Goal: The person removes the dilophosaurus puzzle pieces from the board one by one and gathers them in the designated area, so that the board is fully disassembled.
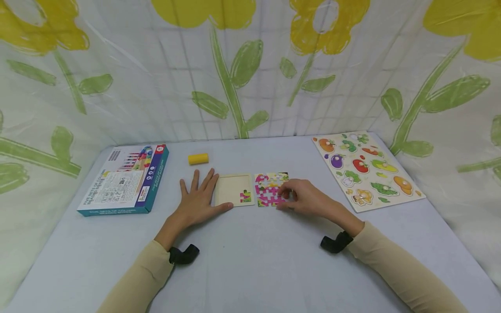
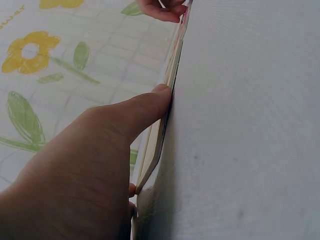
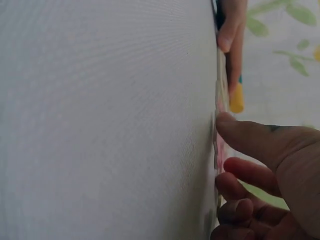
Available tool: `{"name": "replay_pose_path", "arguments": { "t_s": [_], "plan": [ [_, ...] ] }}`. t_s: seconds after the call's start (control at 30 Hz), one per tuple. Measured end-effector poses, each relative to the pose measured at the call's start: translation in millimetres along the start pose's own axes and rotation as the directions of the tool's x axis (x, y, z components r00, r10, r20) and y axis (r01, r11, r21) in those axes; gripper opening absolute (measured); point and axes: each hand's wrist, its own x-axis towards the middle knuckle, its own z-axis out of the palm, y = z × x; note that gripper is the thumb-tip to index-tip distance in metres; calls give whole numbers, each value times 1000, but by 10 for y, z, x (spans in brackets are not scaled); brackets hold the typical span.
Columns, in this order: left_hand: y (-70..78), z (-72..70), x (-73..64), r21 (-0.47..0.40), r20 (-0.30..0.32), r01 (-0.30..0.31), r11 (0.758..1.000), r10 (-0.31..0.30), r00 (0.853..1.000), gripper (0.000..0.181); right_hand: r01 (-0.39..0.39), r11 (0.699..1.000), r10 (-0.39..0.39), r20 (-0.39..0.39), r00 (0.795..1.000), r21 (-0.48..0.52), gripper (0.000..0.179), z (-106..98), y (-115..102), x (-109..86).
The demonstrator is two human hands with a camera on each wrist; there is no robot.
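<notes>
A shallow square wooden puzzle tray lies mid-table with one joined bit of green and pink jigsaw in its lower right corner. My left hand rests along its left side, fingers spread, thumb on the front edge; the left wrist view shows the thumb tip pressed to the tray rim. Beside the tray lie pink jigsaw pieces set close together in a square. My right hand curls over their right side, thumb and fingertips about a piece at the lower right corner.
A yellow cylinder lies behind my left hand. To the left is a blue-edged boxed toy with a printed sheet on top. A vegetable peg board lies at right, past my right hand. A flowered curtain hangs behind the table.
</notes>
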Motion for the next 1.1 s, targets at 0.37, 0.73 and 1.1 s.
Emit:
{"name": "replay_pose_path", "arguments": {
  "t_s": [0.37,0.73,1.1],
  "plan": [
    [-7,-1,5,4,-1,-2,1000,2,1000,112,9,1000,-9,12,1000,-19,24,10,31,19],
    [-15,4,8,4,4,3,1000,-3,1000,113,58,998,-58,-21,998,23,15,7,-47,115],
    [-11,8,15,8,10,5,1000,-5,1000,114,105,994,-106,12,994,32,17,185,-289,469]
  ]
}}
